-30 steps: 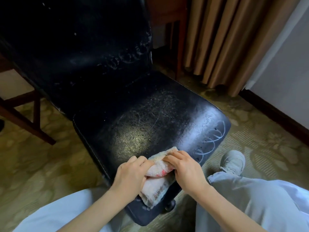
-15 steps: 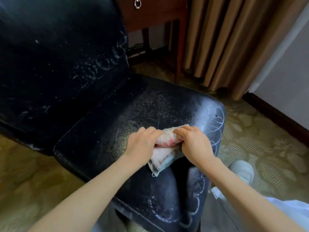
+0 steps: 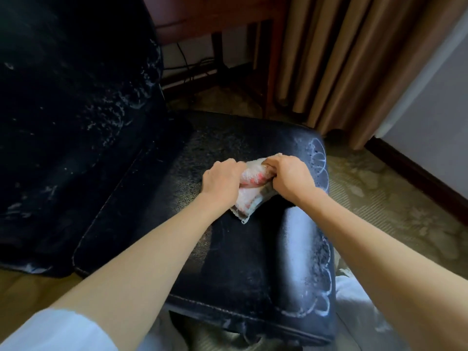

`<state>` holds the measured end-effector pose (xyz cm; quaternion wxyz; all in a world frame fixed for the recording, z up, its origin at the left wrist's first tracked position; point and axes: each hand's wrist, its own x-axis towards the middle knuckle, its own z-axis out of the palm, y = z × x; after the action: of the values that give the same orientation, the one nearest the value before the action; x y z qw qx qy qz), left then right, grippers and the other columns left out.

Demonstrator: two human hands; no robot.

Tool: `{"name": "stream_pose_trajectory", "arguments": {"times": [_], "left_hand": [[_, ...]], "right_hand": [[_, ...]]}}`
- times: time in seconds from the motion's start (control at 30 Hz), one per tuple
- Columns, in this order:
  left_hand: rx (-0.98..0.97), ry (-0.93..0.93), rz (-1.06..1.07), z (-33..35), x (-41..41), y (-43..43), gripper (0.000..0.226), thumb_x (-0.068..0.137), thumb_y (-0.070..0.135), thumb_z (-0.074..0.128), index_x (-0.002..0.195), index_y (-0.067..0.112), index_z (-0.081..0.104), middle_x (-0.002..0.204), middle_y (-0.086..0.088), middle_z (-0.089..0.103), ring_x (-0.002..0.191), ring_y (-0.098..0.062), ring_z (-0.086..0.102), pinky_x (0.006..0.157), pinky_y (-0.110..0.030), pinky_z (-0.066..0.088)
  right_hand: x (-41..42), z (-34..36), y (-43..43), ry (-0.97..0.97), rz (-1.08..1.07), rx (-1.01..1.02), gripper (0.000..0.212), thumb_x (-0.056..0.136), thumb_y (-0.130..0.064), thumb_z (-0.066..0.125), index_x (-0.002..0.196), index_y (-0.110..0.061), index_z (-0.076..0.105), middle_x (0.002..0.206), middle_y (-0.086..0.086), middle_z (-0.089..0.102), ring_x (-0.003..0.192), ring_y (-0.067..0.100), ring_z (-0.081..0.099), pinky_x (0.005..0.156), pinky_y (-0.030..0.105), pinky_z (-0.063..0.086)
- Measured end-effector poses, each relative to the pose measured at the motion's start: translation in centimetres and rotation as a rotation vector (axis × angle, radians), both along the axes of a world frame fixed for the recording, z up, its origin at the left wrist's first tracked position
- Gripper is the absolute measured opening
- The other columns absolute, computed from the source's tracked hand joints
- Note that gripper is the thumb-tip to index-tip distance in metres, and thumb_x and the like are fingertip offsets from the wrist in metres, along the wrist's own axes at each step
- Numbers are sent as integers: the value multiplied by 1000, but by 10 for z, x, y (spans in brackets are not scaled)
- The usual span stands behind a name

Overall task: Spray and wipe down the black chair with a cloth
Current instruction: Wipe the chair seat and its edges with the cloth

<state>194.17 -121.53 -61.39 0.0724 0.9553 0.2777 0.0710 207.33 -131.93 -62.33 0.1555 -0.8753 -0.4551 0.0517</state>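
Observation:
The black chair (image 3: 243,259) fills the middle of the view, its worn seat speckled with dust and marked with white curly lines along the right edge. Its dark backrest (image 3: 76,117) rises at the left. A bunched white cloth (image 3: 249,184) with a pink patch lies pressed on the seat's middle. My left hand (image 3: 221,179) grips the cloth's left side. My right hand (image 3: 288,179) grips its right side, fingers curled into the fabric. Both forearms reach in from the bottom. No spray bottle is in view.
A dark wooden table (image 3: 220,19) stands behind the chair, with cables on the floor beneath it. Beige curtains (image 3: 349,59) hang at the upper right beside a white wall with a dark baseboard (image 3: 415,173). Patterned carpet (image 3: 395,206) surrounds the chair.
Both hands have pushed the cloth from the seat's front edge toward the middle of the seat. The view has moved closer over the chair.

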Motion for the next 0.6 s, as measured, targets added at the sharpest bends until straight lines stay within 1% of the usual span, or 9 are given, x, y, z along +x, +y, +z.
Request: {"name": "stream_pose_trajectory", "arguments": {"times": [0.07, 0.1, 0.17, 0.2, 0.27, 0.33, 0.4, 0.5, 0.6], "left_hand": [[-61, -9, -24, 0, -22, -5, 46, 86, -4, 47, 121, 24, 55, 110, 1, 55, 102, -26, 54, 76, -38, 47], [-89, -8, -39, 0, -36, -9, 46, 86, -3, 47, 122, 26, 55, 111, 3, 55, 102, -25, 54, 79, -40, 49], [-130, 10, -55, 2, -66, -20, 49, 87, -2, 47, 124, 29, 54, 113, 5, 55, 103, -23, 52, 83, -41, 49], [-145, 22, -61, 3, -83, -26, 50, 88, -1, 47, 125, 31, 54, 114, 6, 54, 103, -22, 52, 83, -40, 49], [-176, 37, -78, 6, -118, -39, 49, 90, 3, 46, 128, 33, 53, 117, 8, 54, 104, -20, 51, 83, -36, 47], [-190, 65, -86, 12, -150, -51, 45, 91, 8, 45, 126, 36, 53, 116, 10, 54, 104, -18, 51, 83, -34, 46], [-189, 93, -85, 18, -178, -61, 42, 91, 11, 46, 124, 36, 54, 115, 11, 53, 104, -17, 50, 83, -35, 47], [-183, 49, -60, 16, -199, -70, 38, 92, 12, 45, 122, 32, 56, 113, 9, 54, 100, -16, 49, 81, -34, 48], [-154, -8, -25, 11, -195, -73, 35, 90, 11, 52, 117, 31, 61, 107, 9, 58, 92, -17, 52, 74, -33, 49]], "right_hand": [[-19, 2, -11, 21, 27, -28, 44, 69, -2, 49, 104, -23, 66, 106, 7, 64, 99, 32, 57, 71, 29, 46], [-32, 5, -18, 38, 39, -35, 41, 69, -4, 50, 102, -22, 66, 106, 6, 63, 98, 32, 57, 68, 27, 40], [-63, 12, -33, 54, 70, -58, 35, 70, -9, 49, 100, -21, 64, 106, 4, 61, 98, 31, 54, 65, 25, 30], [-79, 13, -42, 60, 93, -67, 33, 70, -13, 48, 99, -20, 63, 106, 4, 60, 98, 31, 53, 65, 25, 29], [-112, 15, -59, 86, 139, -84, 40, 66, -24, 41, 101, -21, 62, 108, 4, 60, 101, 31, 52, 71, 27, 39], [-143, 13, -73, 129, 162, -111, 47, 64, -29, 38, 106, -25, 60, 113, 2, 58, 106, 30, 50, 83, 34, 47], [-170, 14, -82, 135, 171, -101, 45, 71, -26, 43, 112, -25, 59, 119, 1, 57, 111, 28, 48, 88, 35, 47], [-194, 16, -90, 88, 154, -63, 41, 81, -13, 47, 119, -23, 57, 123, -1, 53, 117, 24, 44, 85, 32, 43], [-190, 14, -93, 80, 139, -21, 41, 86, -10, 45, 122, -25, 55, 127, -5, 51, 120, 20, 42, 84, 31, 43]]}}
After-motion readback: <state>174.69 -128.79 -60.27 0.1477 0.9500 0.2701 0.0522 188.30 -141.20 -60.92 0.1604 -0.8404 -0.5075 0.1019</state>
